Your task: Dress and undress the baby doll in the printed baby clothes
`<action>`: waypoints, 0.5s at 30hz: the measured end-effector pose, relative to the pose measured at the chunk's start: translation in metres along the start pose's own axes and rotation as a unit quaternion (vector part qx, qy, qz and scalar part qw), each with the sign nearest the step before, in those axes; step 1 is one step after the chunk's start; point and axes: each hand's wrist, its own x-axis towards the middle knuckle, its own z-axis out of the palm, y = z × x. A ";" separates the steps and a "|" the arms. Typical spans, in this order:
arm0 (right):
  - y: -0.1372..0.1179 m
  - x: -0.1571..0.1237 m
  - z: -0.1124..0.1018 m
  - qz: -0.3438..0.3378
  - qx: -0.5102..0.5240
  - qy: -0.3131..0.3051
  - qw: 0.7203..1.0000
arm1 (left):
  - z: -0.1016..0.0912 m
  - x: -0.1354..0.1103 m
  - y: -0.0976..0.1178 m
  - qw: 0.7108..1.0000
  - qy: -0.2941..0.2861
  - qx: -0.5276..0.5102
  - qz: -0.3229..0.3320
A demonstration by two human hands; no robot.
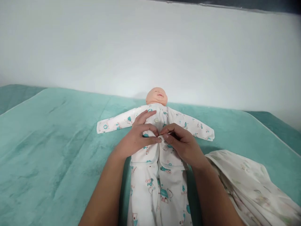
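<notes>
A baby doll [157,95] lies face up, dressed in a white printed jacket [144,155] and matching trousers [147,194]. Its sleeves are spread to both sides. My left hand [142,135] rests on the jacket's front, thumb and index finger pinching the front edge at mid-chest while the other fingers stretch toward the collar. From the other side, my right hand [180,139] pinches the opposite edge at the same spot, fingertips meeting my left ones. A button [156,120] shows higher up the front. Whatever fastener lies between my fingertips is mostly hidden.
A teal plush blanket [58,150] with some wrinkles covers the surface under the doll. To the right, beside my forearm, lies a crumpled white printed cloth [254,185]. Behind the doll's head rises a white wall [150,47].
</notes>
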 end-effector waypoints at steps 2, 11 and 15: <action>0.003 0.001 -0.001 0.015 0.021 0.012 1.000 | -0.002 -0.001 0.000 1.000 -0.016 -0.011 0.001; 0.002 0.004 0.000 0.030 0.051 0.041 0.997 | -0.004 -0.002 0.001 0.998 -0.033 -0.046 -0.011; 0.001 0.004 -0.001 0.026 0.032 0.030 0.999 | -0.002 -0.002 0.001 0.999 -0.029 -0.039 -0.012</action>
